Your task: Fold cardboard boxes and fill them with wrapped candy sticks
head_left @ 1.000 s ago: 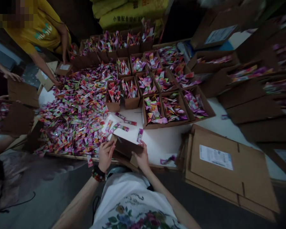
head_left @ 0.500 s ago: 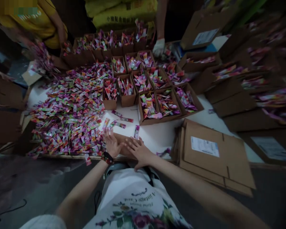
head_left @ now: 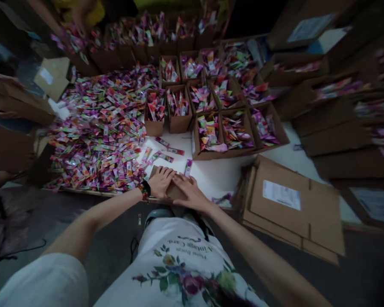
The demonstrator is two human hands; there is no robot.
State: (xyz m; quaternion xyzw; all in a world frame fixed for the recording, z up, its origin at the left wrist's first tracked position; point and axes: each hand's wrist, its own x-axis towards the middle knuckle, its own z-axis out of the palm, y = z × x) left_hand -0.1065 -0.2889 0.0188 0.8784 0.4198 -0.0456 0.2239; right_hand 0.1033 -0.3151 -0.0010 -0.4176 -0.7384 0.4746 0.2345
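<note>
My left hand [head_left: 161,181] and my right hand [head_left: 190,194] lie side by side on a small brown cardboard box [head_left: 156,172], pressing on its top at the table's near edge. The hands hide most of the box. A beaded bracelet [head_left: 144,190] circles my left wrist. A large heap of pink, purple and green sachets [head_left: 96,145] spreads to the left of my hands. Several loose sachets [head_left: 188,167] lie on the white tabletop just beyond my fingers.
Open cardboard boxes [head_left: 208,132] filled with sachets stand in rows beyond my hands. A stack of flat cardboard [head_left: 281,200] with a white label lies to my right. More cardboard boxes line the right side. A co-worker's hand [head_left: 73,19] shows at the top left.
My hands have moved from gripping the box's sides, with the box tilted up, to lying flat on top of it. The view has shifted, and the yellow-shirted co-worker has mostly left the frame.
</note>
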